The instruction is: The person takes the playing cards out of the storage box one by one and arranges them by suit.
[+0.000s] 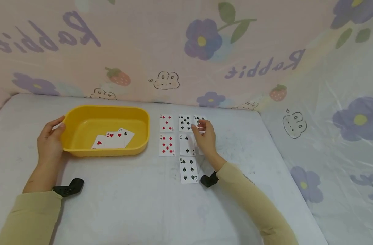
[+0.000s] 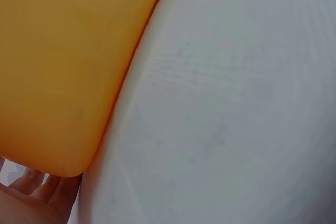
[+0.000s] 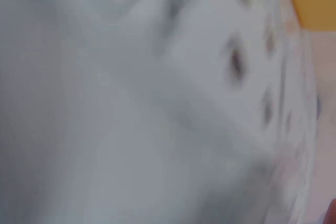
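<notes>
At the left end of the yellow tub [image 1: 106, 152], my left hand [image 1: 50, 141] rests its fingers and thumb against the outer wall and rim. Low in the left wrist view, fingers [image 2: 44, 190] touch the tub's underside corner. My right hand [image 1: 205, 136] hovers over the right-hand column of playing cards, thumb and fingers apart, with no card visible between them. It partly covers the nine of clubs [image 1: 197, 118] and most of a card below. Beside it lie a seven of spades [image 1: 184, 123], a two of spades [image 1: 187, 145] and a six of spades [image 1: 188, 170].
Left of the spades lie a five of diamonds [image 1: 166, 123] and a seven of diamonds [image 1: 167, 145]. Inside the tub are overlapping cards, including a four of hearts [image 1: 115, 139]. A printed curtain [image 1: 137, 44] hangs behind the white table [image 1: 128, 204]. The right wrist view is mostly blurred.
</notes>
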`<state>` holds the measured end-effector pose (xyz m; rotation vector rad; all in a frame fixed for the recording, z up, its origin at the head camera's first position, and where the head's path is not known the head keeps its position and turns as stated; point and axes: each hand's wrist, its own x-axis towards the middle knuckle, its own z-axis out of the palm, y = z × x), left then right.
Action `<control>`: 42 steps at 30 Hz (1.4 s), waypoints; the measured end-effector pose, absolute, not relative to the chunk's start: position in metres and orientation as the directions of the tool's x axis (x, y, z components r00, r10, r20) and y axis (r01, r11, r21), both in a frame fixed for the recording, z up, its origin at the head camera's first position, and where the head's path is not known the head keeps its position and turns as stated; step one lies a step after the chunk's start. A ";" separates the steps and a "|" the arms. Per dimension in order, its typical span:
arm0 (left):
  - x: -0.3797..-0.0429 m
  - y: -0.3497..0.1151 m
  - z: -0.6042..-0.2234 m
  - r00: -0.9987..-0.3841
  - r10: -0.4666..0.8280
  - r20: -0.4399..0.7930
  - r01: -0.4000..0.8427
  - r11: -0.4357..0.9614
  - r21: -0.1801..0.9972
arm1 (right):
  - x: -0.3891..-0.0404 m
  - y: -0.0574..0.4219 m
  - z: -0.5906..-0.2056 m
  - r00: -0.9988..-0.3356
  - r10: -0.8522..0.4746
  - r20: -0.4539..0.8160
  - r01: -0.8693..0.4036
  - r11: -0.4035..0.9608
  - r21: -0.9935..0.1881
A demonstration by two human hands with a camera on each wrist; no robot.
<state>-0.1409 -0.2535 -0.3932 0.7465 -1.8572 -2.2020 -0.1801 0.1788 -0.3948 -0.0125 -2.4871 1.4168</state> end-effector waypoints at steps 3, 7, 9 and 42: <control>-0.142 -0.255 -0.391 -0.855 -0.445 -0.267 -0.194 -0.203 0.960 | -0.184 0.158 -0.390 -0.958 0.157 0.239 -0.143 0.461 -0.876; -0.142 -0.256 -0.387 -0.848 -0.455 -0.273 -0.213 -0.180 0.960 | -0.188 0.130 -0.381 -0.958 0.163 0.234 -0.154 0.394 -0.906; -0.142 -0.257 -0.387 -0.850 -0.452 -0.270 -0.201 -0.195 0.960 | -0.189 0.117 -0.377 -0.961 0.159 0.227 -0.156 0.364 -0.918; -0.143 -0.248 -0.391 -0.830 -0.488 -0.269 -0.166 -0.244 0.955 | -0.193 -0.023 -0.357 -0.995 -0.045 -0.091 0.063 0.431 -0.900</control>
